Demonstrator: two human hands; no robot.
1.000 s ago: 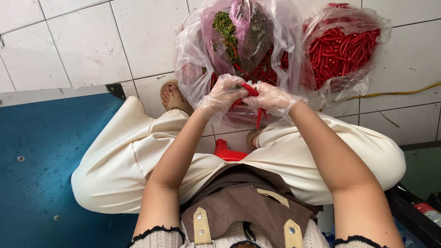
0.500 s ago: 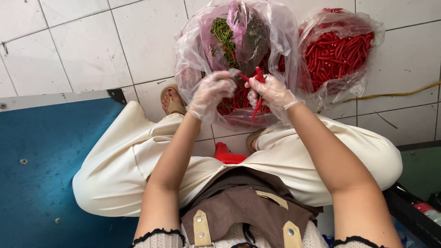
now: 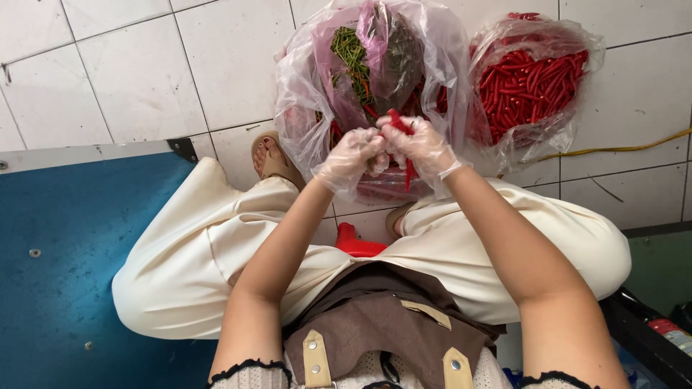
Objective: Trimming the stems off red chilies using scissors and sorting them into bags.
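Both my hands wear thin clear plastic gloves and meet over my knees. My right hand (image 3: 422,148) grips a long red chili (image 3: 401,128) that runs through the fist, its tip hanging down. My left hand (image 3: 351,155) pinches at the chili's upper end, touching the right hand. Just beyond the hands stands an open clear plastic bag (image 3: 303,94) with green stems and red chilies inside. To its right is a second clear bag (image 3: 530,86) packed with red chilies.
I squat on a white tiled floor (image 3: 144,72) in cream trousers, one sandalled foot (image 3: 272,162) showing. A blue metal panel (image 3: 65,266) lies at left. A red object (image 3: 358,243) sits between my legs. A yellow cord (image 3: 620,150) runs at right, dark bins (image 3: 652,335) bottom right.
My hands have risen and come together again around the chili, after the left hand had drawn slightly apart from the right half a second ago.
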